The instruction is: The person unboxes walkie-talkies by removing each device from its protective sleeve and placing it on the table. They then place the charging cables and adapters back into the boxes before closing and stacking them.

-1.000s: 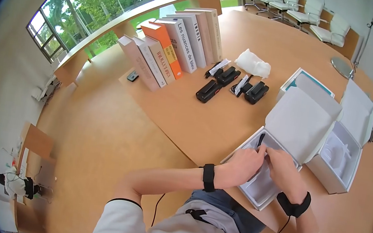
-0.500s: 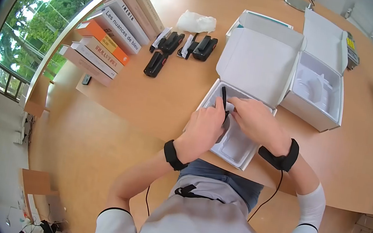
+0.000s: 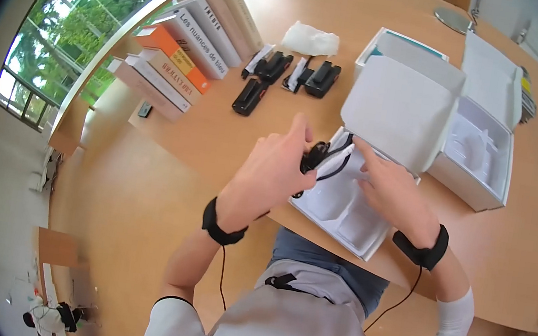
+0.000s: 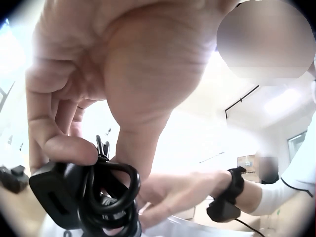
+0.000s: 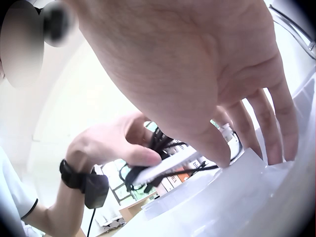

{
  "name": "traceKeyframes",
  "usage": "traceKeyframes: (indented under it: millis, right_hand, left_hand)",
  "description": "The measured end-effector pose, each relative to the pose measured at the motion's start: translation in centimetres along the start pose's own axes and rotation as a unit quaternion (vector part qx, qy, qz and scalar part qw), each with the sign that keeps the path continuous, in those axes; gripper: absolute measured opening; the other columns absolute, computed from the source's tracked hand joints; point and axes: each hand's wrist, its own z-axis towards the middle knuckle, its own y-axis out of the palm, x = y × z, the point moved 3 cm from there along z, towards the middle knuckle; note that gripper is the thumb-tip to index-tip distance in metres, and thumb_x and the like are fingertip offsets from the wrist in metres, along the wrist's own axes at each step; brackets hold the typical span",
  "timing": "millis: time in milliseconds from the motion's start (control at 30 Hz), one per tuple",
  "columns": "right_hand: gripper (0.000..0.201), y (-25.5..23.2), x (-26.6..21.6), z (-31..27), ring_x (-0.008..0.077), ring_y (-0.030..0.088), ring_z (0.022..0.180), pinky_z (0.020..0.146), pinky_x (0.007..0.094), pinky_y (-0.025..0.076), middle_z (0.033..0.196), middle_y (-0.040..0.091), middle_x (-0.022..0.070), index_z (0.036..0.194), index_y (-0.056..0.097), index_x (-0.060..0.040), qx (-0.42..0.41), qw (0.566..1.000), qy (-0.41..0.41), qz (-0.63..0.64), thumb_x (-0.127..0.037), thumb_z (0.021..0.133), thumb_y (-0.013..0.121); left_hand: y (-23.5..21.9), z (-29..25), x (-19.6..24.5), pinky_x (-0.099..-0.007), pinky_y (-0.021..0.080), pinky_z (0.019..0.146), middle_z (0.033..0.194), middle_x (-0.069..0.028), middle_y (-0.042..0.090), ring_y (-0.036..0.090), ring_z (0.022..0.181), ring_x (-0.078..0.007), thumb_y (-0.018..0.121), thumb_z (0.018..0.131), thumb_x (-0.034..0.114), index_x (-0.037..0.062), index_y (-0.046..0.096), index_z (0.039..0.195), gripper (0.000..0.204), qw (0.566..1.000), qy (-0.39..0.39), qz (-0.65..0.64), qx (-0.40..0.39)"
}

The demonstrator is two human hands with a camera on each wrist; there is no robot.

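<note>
My left hand [image 3: 267, 171] pinches a coiled black cable [image 4: 121, 197] with a boxy black plug [image 4: 52, 195] between thumb and fingers. A white strip [image 3: 338, 157] and a loop of cable stick out from this bundle to the right. The bundle is over the left side of an open white box [image 3: 369, 240] with a moulded pale insert [image 3: 334, 194]. Over the box's right side is my right hand [image 3: 395, 192], its fingers loosely extended. In the right wrist view its fingertips [image 5: 274, 153] reach down at the pale insert.
A second open white box [image 3: 470, 179] stands at the right, and another box [image 3: 379, 42] lies behind the raised lid [image 3: 401, 111]. Several black devices [image 3: 249, 96] and a crumpled white wrapping [image 3: 310, 39] sit farther back. A row of books [image 3: 194, 40] stands at the left.
The left hand has come up and left out of the box, bringing the cable bundle with it. The right hand's fingers have spread apart over the box. The head view has shifted.
</note>
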Motion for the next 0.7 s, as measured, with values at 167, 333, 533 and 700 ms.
traceKeyframes:
  millis: [167,333,533,700]
  right_hand:
    - [0.058,0.1,0.0,0.1,0.0418,0.067,0.109,0.092,0.0503,0.053,0.111,0.072,0.0212,0.146,0.049,-0.0027,-0.01,0.999,-0.041,-0.024,-0.003,0.091,0.066]
    - [0.051,-0.2,-0.3,0.3,0.0387,0.066,0.112,0.094,0.0484,0.053,0.117,0.071,0.018,0.141,0.055,-0.0034,-0.01,0.998,-0.051,-0.039,-0.002,0.091,0.066]
    - [0.047,-1.8,-1.4,0.3,0.0391,0.066,0.11,0.093,0.0487,0.054,0.116,0.071,0.0172,0.138,0.058,-0.0041,-0.052,0.997,-0.055,-0.033,-0.003,0.092,0.068]
    - [0.044,-2.1,-2.2,1.0,0.0388,0.066,0.108,0.092,0.0479,0.054,0.114,0.072,0.0164,0.135,0.06,-0.0048,-0.072,0.996,-0.035,-0.038,-0.003,0.091,0.07]
  left_hand:
    - [-0.9,0.9,-1.9,-0.0388,0.057,0.074,0.095,-0.0185,0.076,0.075,0.082,-0.0294,0.082,0.079,0.012,0.0032,0.048,0.115,0.05,0.994,-0.06,-0.05,-0.08]
    - [-5.2,2.2,-6.4,-0.0369,0.058,0.072,0.096,-0.0172,0.076,0.073,0.082,-0.0221,0.083,0.08,0.01,0.0026,0.049,0.114,0.048,0.997,-0.071,-0.017,0.002]
    - [-14.1,6.9,-18.2,-0.0344,0.056,0.07,0.086,-0.0129,0.072,0.069,0.075,-0.0188,0.084,0.078,0.016,0.002,0.052,0.11,0.048,0.985,-0.087,0.058,0.135]
    - [-13.2,12.4,-28.5,-0.0359,0.056,0.071,0.088,-0.0128,0.07,0.069,0.076,-0.0224,0.09,0.073,0.027,0.0017,0.055,0.112,0.058,0.982,-0.09,0.135,0.097]
